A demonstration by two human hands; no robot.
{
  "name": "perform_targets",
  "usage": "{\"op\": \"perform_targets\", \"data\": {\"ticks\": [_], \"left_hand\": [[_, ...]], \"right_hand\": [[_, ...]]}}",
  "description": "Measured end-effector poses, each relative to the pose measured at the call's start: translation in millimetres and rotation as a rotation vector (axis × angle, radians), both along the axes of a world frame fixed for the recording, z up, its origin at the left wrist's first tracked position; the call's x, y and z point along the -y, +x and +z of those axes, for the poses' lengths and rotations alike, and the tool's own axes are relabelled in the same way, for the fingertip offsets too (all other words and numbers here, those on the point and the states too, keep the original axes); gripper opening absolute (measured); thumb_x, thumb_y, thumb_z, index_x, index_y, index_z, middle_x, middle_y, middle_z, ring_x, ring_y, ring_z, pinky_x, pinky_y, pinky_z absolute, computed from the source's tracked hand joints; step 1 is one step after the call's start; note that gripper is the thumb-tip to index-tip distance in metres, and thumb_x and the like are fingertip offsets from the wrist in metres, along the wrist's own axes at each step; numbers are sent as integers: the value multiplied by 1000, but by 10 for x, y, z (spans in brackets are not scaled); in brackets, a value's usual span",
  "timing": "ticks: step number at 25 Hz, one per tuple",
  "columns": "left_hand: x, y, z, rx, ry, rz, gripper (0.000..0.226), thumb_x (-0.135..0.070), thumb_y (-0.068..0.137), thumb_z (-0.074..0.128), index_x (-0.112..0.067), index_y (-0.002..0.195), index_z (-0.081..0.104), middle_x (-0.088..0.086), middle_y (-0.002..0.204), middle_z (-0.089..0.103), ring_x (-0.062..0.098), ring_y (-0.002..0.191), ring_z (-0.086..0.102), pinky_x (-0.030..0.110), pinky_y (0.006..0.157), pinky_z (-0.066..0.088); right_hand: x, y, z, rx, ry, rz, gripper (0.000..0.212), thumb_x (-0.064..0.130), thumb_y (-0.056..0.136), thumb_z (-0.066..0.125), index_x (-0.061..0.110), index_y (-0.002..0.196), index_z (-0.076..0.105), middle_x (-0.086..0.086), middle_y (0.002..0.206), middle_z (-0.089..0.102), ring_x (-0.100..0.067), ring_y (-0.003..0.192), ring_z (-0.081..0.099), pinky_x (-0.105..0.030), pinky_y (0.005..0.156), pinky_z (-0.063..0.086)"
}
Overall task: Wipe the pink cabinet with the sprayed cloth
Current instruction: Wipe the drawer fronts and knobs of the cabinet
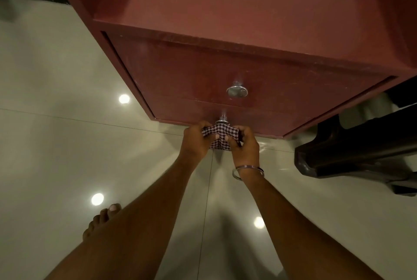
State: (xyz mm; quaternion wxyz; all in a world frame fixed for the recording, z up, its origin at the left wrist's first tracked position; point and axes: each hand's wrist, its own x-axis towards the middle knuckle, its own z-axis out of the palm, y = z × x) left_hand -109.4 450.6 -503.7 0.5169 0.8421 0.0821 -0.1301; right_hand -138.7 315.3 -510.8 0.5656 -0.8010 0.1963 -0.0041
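Observation:
The pink cabinet [225,20] stands in front of me, seen from above, with two drawers and a round metal knob [237,91] on the upper one. Low down, in front of the lower drawer, a checked cloth [220,134] is bunched between both hands. My left hand [195,139] grips its left side and my right hand [244,144], with a metal bangle on the wrist, grips its right side. The cloth partly covers the lower drawer's knob [223,120].
A glossy pale tiled floor [67,144] spreads to the left and below, reflecting ceiling lights. A dark piece of furniture [352,157] sits close to the cabinet's right side. My bare foot [101,218] rests on the floor at lower left.

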Motion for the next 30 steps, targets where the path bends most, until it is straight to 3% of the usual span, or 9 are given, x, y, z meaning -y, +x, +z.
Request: {"op": "perform_targets", "data": {"ticks": [1,3,5,9,13,17,23,30], "left_hand": [[17,25,-24,18,8,20,24,-10,81,74,-7,104,66,5,93,69,13,80,63,9,60,49],[47,81,-70,58,33,20,23,-7,80,74,-8,101,67,4,94,69,11,80,63,10,64,49],[47,107,-106,74,45,6,22,-5,79,74,-11,98,66,-1,90,67,8,79,62,7,62,49],[12,104,-160,126,57,-18,20,0,80,71,-12,95,64,-1,87,67,11,79,64,11,63,51],[3,127,-160,194,75,-56,17,-1,81,68,-12,91,62,2,86,68,15,77,66,30,67,57],[-12,135,-174,223,94,-81,16,0,80,65,-13,88,62,4,86,68,18,78,66,39,68,57],[-26,125,-183,246,70,-97,16,1,81,65,-14,87,62,2,85,68,15,78,65,35,67,58],[58,211,-211,215,163,-71,15,2,81,58,-10,86,65,5,82,68,18,72,64,41,65,57]], "right_hand": [[-7,48,-34,3,-10,-6,26,2,82,66,10,105,57,0,97,62,-13,88,60,-16,73,52],[-35,111,-95,16,-33,-1,26,-5,81,63,13,99,54,0,94,60,-14,86,58,-11,71,49],[-64,127,-144,31,-51,-4,31,-10,80,60,16,94,50,0,92,58,-12,82,55,-2,66,43],[-77,125,-198,44,-53,19,31,-8,80,62,16,95,49,2,92,57,-2,78,53,0,64,42],[-29,177,-196,68,-43,22,27,1,77,73,9,95,54,4,86,59,3,74,55,-3,61,44],[-9,202,-191,101,-118,21,25,5,77,74,10,91,53,-1,86,59,-1,70,54,-3,57,42],[-3,187,-209,158,-175,29,25,8,79,73,7,95,55,-1,89,61,-11,78,59,-5,58,44],[40,290,-154,52,-269,83,26,7,78,74,1,96,55,-3,86,57,-13,75,53,0,55,38]]}}
